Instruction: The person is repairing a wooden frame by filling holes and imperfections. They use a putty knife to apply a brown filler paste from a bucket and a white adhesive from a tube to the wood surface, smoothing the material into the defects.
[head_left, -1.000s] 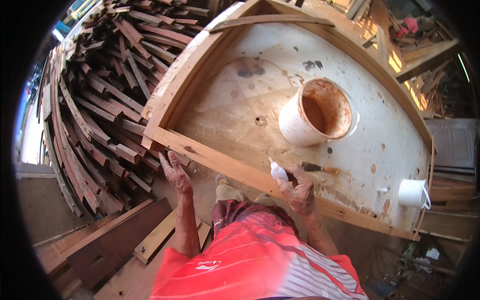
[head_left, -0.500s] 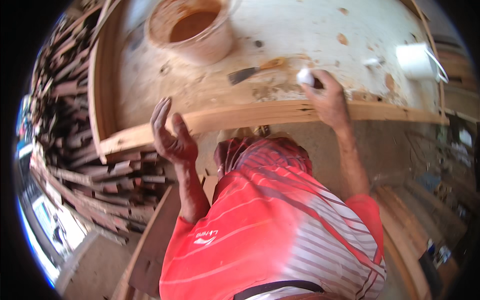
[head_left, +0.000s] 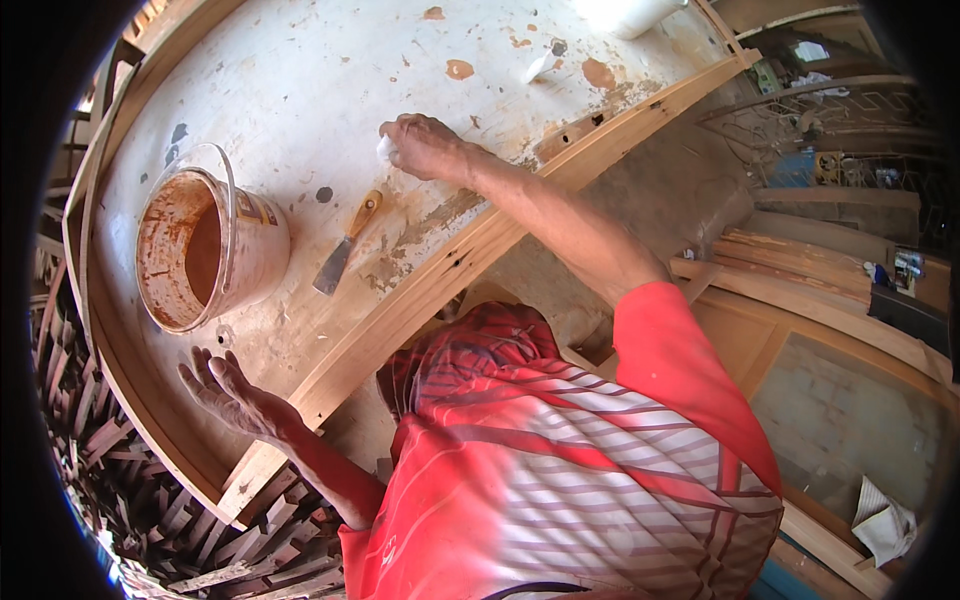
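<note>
My right hand (head_left: 425, 147) is closed around a small white object (head_left: 386, 149), mostly hidden by the fingers, above the white, stained panel (head_left: 330, 70). My left hand (head_left: 228, 393) is empty, its fingers apart and palm turned up, over the near left part of the wooden frame. Between the hands lies a putty knife (head_left: 348, 245) with a wooden handle and a flat metal blade. A whitish bucket (head_left: 262, 255) smeared with reddish-brown paste stands left of it, its wire handle raised.
A wooden rail (head_left: 480, 240) borders the panel on my side. Farther right lies a small white piece (head_left: 543, 66) with a dark end, and a white container (head_left: 640, 15) stands at the far edge. Scrap wood strips (head_left: 250, 545) pile up at lower left; a glazed wooden panel (head_left: 850, 420) is at right.
The view has turned and shifted right, so the bench now runs diagonally. My right hand has moved farther in over the panel with the white object; my left hand stays open.
</note>
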